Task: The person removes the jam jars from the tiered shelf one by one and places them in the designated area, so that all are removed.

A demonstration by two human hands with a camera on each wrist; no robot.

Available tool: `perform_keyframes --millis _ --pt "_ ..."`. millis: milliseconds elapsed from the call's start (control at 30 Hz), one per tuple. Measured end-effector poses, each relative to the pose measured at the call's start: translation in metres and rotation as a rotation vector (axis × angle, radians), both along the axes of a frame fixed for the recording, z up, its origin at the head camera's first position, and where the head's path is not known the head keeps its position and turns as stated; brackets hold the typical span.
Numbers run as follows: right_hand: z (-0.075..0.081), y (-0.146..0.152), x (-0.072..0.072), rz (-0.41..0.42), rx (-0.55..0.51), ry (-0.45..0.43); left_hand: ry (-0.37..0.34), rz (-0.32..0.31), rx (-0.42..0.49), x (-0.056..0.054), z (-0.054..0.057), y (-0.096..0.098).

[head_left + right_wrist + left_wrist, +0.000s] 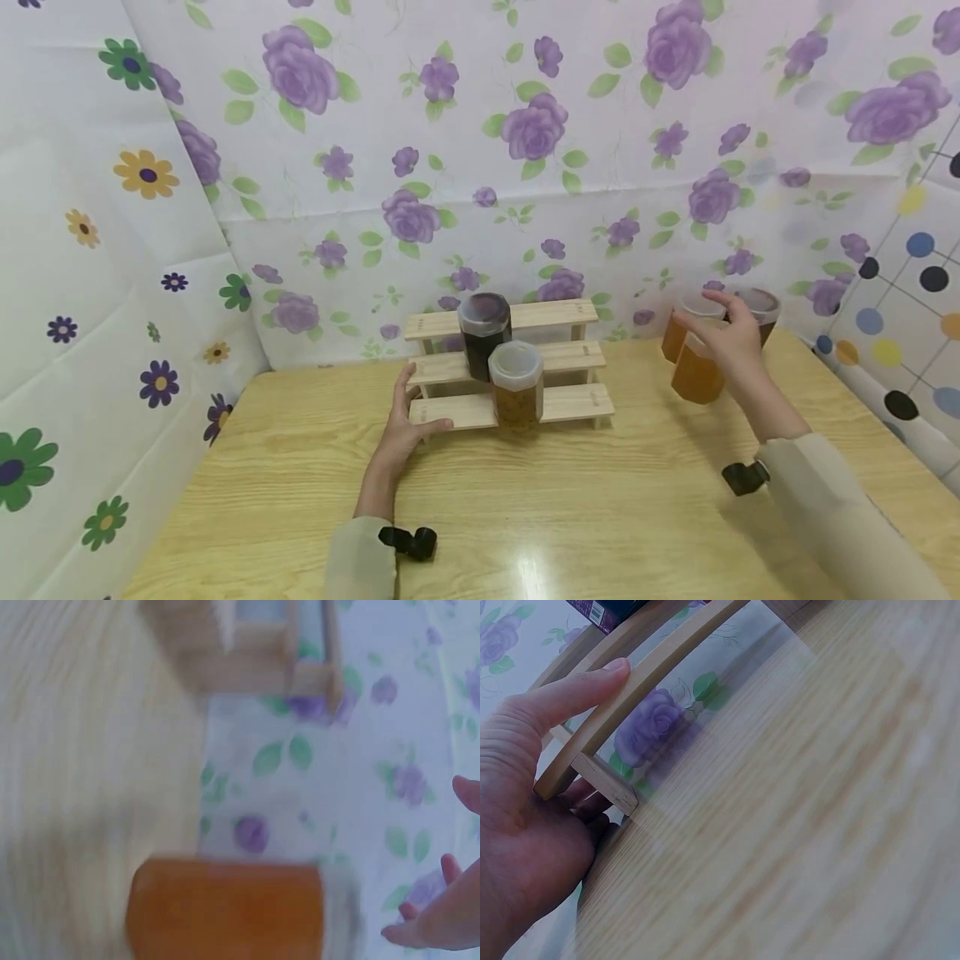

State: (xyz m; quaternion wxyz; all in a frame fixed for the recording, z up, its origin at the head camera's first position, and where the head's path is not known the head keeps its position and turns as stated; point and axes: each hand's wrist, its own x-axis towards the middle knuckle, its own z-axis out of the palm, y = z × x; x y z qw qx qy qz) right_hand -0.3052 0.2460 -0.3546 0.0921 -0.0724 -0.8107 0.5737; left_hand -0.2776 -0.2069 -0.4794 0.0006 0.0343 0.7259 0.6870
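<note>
My left hand (400, 429) grips the left end of a three-step wooden rack (453, 412). In the left wrist view its thumb (592, 684) lies along the front step and the other fingers curl below. A dark jar (480, 346) with a clear lid stands on the middle step. In front of it, on the lowest step, sits a brown jar (517, 400) with a whitish lid. My right hand (727, 333) hovers with spread fingers at the top of an orange jar (697, 375). In the right wrist view, its fingers (450, 911) are apart from that jar's lid.
Behind the right hand stand another orange jar (672, 337) and a dark jar (761, 308), partly hidden. The wooden table (480, 508) meets a flowered cloth (337, 208) at the back. A dotted cloth (911, 333) borders the right side, a daisy-print one (112, 333) the left.
</note>
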Motion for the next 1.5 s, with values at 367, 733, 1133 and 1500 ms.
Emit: perform_keyframes --millis 367,733,1133,1500 --pt "0.026 -0.077 -0.008 0.310 -0.139 -0.024 0.016 0.007 -0.002 -0.001 -0.001 0.000" --pt "0.021 -0.168 -0.015 0.598 -0.116 0.014 0.014 0.000 0.051 0.000 -0.005 0.001" --pt "0.018 -0.202 -0.035 0.752 0.000 0.043 0.013 0.009 0.038 -0.002 0.000 -0.002" --pt "0.011 -0.207 -0.048 0.745 0.092 0.122 0.003 0.006 0.040 -0.001 -0.001 0.000"
